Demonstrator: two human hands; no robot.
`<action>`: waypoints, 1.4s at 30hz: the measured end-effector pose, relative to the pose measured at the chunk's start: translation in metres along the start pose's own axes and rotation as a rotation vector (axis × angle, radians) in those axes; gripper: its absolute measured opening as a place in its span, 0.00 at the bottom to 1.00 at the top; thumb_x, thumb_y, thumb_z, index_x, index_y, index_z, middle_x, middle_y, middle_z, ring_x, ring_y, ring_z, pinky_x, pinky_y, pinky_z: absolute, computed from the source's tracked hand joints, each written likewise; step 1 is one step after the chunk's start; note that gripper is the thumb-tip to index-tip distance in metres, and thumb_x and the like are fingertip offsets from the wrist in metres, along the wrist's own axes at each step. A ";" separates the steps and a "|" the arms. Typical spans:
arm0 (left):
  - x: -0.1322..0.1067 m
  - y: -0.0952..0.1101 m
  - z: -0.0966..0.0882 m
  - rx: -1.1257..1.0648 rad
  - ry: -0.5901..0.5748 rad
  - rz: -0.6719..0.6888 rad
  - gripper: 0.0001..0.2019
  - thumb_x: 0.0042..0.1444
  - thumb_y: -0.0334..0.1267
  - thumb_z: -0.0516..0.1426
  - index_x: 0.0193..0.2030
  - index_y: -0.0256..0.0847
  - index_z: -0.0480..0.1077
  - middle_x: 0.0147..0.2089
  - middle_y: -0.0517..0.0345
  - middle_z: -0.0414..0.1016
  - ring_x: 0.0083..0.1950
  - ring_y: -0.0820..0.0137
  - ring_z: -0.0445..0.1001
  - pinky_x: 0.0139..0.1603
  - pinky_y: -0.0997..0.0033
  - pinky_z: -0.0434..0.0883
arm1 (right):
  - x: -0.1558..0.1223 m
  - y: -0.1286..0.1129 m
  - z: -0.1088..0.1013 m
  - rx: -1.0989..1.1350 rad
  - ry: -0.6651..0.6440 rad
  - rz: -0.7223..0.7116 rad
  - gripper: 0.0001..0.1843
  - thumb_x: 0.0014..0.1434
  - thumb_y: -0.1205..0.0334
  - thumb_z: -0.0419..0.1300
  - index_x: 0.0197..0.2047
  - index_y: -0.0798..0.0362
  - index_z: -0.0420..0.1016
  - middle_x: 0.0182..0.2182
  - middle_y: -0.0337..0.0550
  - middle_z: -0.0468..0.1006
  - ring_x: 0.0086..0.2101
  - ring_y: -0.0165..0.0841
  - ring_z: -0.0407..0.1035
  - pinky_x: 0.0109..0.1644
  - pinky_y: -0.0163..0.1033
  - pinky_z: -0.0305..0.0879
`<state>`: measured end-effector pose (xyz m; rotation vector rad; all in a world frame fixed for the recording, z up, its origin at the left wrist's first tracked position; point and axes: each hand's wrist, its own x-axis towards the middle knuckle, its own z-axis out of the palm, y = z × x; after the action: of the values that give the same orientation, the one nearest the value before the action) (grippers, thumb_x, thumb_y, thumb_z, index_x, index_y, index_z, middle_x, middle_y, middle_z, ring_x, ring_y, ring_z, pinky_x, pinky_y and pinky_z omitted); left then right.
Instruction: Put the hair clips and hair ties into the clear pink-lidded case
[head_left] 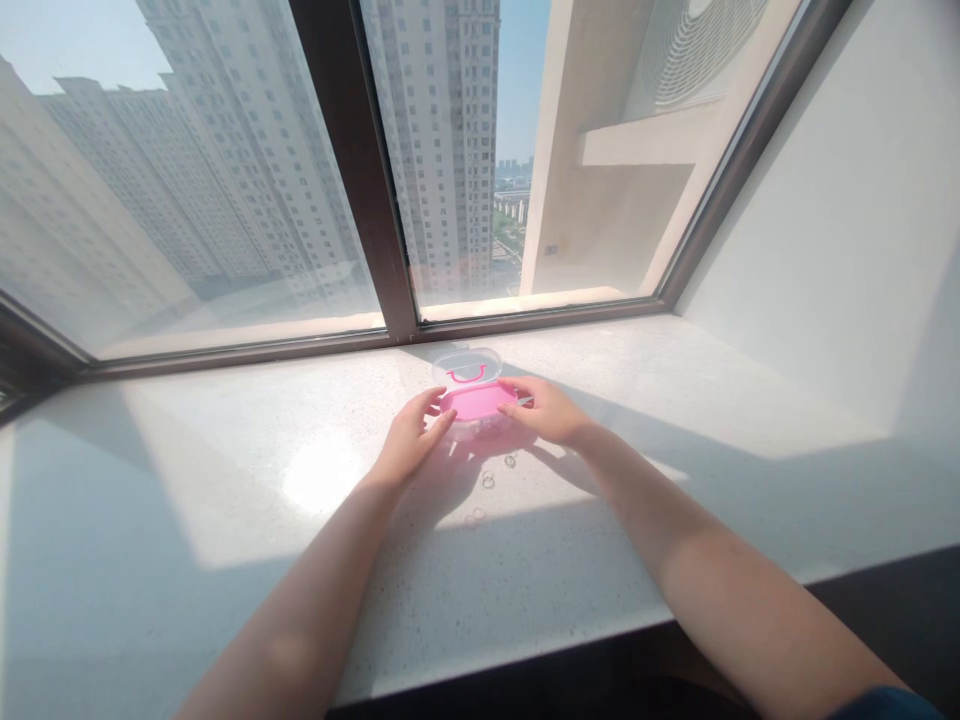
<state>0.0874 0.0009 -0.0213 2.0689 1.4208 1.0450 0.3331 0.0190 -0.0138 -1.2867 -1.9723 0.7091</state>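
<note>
My left hand (411,437) grips the left end of a shallow pink tray (478,403), its thumb at the near edge and its fingers at the far side. At the tray's right end, my right hand (553,410) holds it the same way. Just below the tray shows part of a clear plastic box (480,432); I cannot tell whether the two touch. Behind them is a clear lid (442,364) with a pink handle (466,376). Small thin rings, like elastic hair bands (488,481), lie on the sill nearer me, with faint pink ones (475,518) closest.
All this sits on a pale speckled windowsill (225,610) in bright sun and shadow. A brown window frame (401,320) borders the far side, and a white wall (817,250) rises at right. The sill's front edge drops off into dark.
</note>
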 end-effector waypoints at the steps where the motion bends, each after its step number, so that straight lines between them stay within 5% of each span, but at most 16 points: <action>1: 0.000 -0.001 -0.001 0.001 0.007 0.003 0.19 0.61 0.46 0.55 0.55 0.40 0.69 0.52 0.48 0.75 0.45 0.63 0.75 0.40 0.65 0.73 | 0.000 0.001 0.000 0.002 0.000 0.003 0.27 0.58 0.56 0.62 0.60 0.53 0.71 0.56 0.52 0.73 0.49 0.43 0.72 0.53 0.48 0.70; 20: -0.001 0.003 -0.004 0.021 0.037 0.024 0.16 0.60 0.44 0.56 0.51 0.39 0.71 0.49 0.49 0.75 0.43 0.65 0.75 0.38 0.65 0.73 | -0.002 -0.009 -0.007 -0.105 0.007 -0.026 0.30 0.56 0.54 0.63 0.60 0.54 0.69 0.55 0.52 0.74 0.50 0.43 0.71 0.54 0.47 0.68; 24: -0.002 0.006 -0.006 0.033 0.067 0.043 0.15 0.60 0.43 0.56 0.50 0.39 0.71 0.48 0.50 0.74 0.44 0.65 0.75 0.39 0.65 0.73 | -0.006 -0.019 -0.018 -0.150 0.162 -0.087 0.30 0.52 0.54 0.66 0.56 0.57 0.72 0.50 0.54 0.76 0.44 0.41 0.73 0.50 0.46 0.67; 27: -0.006 0.014 -0.010 0.062 0.186 0.106 0.11 0.61 0.41 0.56 0.47 0.39 0.72 0.45 0.52 0.73 0.43 0.65 0.74 0.40 0.64 0.72 | -0.013 -0.030 -0.033 -0.179 0.311 -0.075 0.17 0.51 0.54 0.67 0.41 0.57 0.76 0.36 0.48 0.79 0.32 0.34 0.70 0.39 0.40 0.67; 30: -0.013 0.028 -0.011 0.096 0.310 0.220 0.06 0.60 0.36 0.56 0.42 0.39 0.73 0.41 0.53 0.72 0.44 0.64 0.72 0.44 0.61 0.71 | -0.021 -0.037 -0.045 -0.199 0.016 -0.023 0.11 0.55 0.55 0.63 0.28 0.55 0.75 0.23 0.39 0.74 0.24 0.28 0.64 0.29 0.36 0.59; 32: -0.018 0.036 -0.006 0.084 0.284 0.289 0.04 0.60 0.34 0.56 0.40 0.40 0.73 0.40 0.53 0.71 0.44 0.65 0.71 0.44 0.61 0.71 | -0.024 -0.039 -0.043 -0.208 -0.264 -0.080 0.07 0.54 0.58 0.63 0.29 0.53 0.76 0.24 0.38 0.74 0.25 0.28 0.64 0.29 0.34 0.59; 34: -0.023 0.041 0.001 0.050 0.232 0.380 0.03 0.59 0.32 0.57 0.39 0.40 0.72 0.41 0.54 0.71 0.44 0.65 0.71 0.45 0.61 0.71 | -0.025 -0.038 -0.035 -0.249 -0.411 -0.095 0.05 0.52 0.60 0.65 0.31 0.52 0.77 0.30 0.39 0.77 0.29 0.29 0.67 0.32 0.33 0.60; 37: -0.027 0.043 0.011 0.020 0.167 0.434 0.04 0.57 0.30 0.57 0.38 0.41 0.72 0.41 0.54 0.70 0.45 0.65 0.71 0.45 0.61 0.71 | -0.023 -0.036 -0.018 -0.322 -0.509 -0.022 0.05 0.52 0.60 0.65 0.32 0.52 0.76 0.32 0.40 0.78 0.31 0.30 0.68 0.33 0.34 0.59; 42: -0.026 0.042 0.012 -0.005 0.117 0.370 0.04 0.57 0.29 0.57 0.36 0.42 0.72 0.41 0.53 0.70 0.44 0.65 0.71 0.45 0.61 0.71 | -0.023 -0.038 -0.006 -0.436 -0.466 0.069 0.12 0.49 0.55 0.67 0.34 0.51 0.73 0.33 0.41 0.76 0.31 0.32 0.68 0.30 0.35 0.56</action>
<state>0.1165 -0.0387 -0.0089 2.3576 1.1049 1.3286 0.3233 -0.0155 0.0129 -1.5510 -2.5762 0.6787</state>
